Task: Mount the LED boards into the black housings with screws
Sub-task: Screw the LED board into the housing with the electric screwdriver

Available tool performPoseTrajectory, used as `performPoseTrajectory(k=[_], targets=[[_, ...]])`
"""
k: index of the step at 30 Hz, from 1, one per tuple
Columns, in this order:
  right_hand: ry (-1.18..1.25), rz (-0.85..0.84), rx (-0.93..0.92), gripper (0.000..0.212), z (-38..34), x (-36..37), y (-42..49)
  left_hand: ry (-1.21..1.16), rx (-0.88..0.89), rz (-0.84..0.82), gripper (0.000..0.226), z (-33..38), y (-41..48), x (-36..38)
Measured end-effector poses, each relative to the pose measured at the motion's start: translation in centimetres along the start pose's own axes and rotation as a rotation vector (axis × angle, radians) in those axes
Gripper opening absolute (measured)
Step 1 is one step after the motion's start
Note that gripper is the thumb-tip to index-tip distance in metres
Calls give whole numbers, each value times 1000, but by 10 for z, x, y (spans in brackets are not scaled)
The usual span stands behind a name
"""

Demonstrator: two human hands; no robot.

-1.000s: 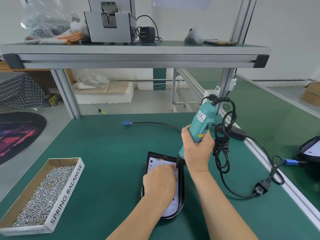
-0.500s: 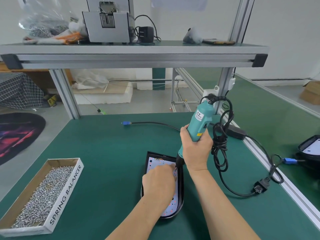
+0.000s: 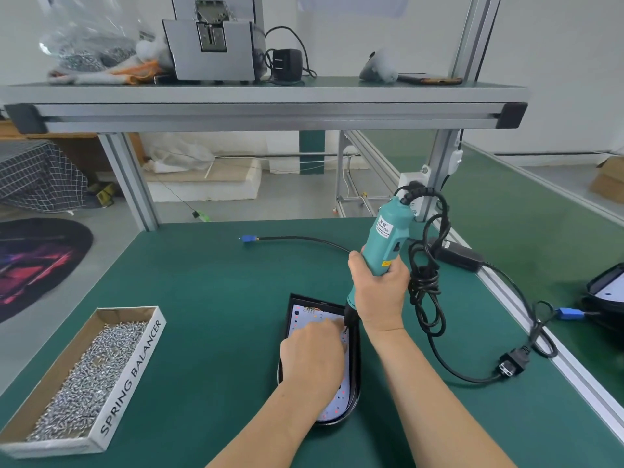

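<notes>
A black housing lies on the green table in front of me, with a white LED board seated in it. My left hand lies on the board, its fingers bunched at the driver's tip, where they pinch a small screw. My right hand grips a teal electric screwdriver almost upright. Its black bit end stands on the board near the right rim. Much of the board is hidden under my left hand.
A cardboard box of several loose screws sits at the left. The driver's coiled black cord, its plug and an adapter lie to the right. A blue-tipped cable lies behind. Another housing rests beyond the aluminium rail. A shelf hangs overhead.
Both hands and the screwdriver stay at the same spot on the board. Only the view shifts slightly.
</notes>
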State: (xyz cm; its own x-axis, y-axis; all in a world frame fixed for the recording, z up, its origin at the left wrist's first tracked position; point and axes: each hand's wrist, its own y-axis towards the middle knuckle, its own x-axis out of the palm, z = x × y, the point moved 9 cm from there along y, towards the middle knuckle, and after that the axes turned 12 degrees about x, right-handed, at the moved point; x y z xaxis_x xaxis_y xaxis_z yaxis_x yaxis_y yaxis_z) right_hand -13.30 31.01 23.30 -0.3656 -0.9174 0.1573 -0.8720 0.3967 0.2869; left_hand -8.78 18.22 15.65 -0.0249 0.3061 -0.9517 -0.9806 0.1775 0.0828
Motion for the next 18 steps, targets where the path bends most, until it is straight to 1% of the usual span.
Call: performPoseTrajectory(k=[5, 10, 13, 14, 15, 16, 18], targets=[[26, 57, 70, 30, 0, -16, -3, -36, -8, -34, 36, -1, 0, 2], [108, 136, 43, 12, -27, -37, -7, -103, -41, -86, 39, -7, 1, 1], [141, 198, 63, 12, -34, -47, -15, -257, -62, -142, 46, -14, -1, 4], [158, 221, 79, 14, -33, -50, -18, -340, -65, -148, 49, -16, -3, 3], [177, 246, 94, 17, -32, -54, -22, -473, -101, -132, 50, -21, -5, 0], [199, 273, 111, 21, -30, -57, -26, -673, -186, -113, 51, -29, -10, -2], [255, 326, 153, 28, -27, -64, -35, -1185, -370, -72, 47, -38, -26, -1]])
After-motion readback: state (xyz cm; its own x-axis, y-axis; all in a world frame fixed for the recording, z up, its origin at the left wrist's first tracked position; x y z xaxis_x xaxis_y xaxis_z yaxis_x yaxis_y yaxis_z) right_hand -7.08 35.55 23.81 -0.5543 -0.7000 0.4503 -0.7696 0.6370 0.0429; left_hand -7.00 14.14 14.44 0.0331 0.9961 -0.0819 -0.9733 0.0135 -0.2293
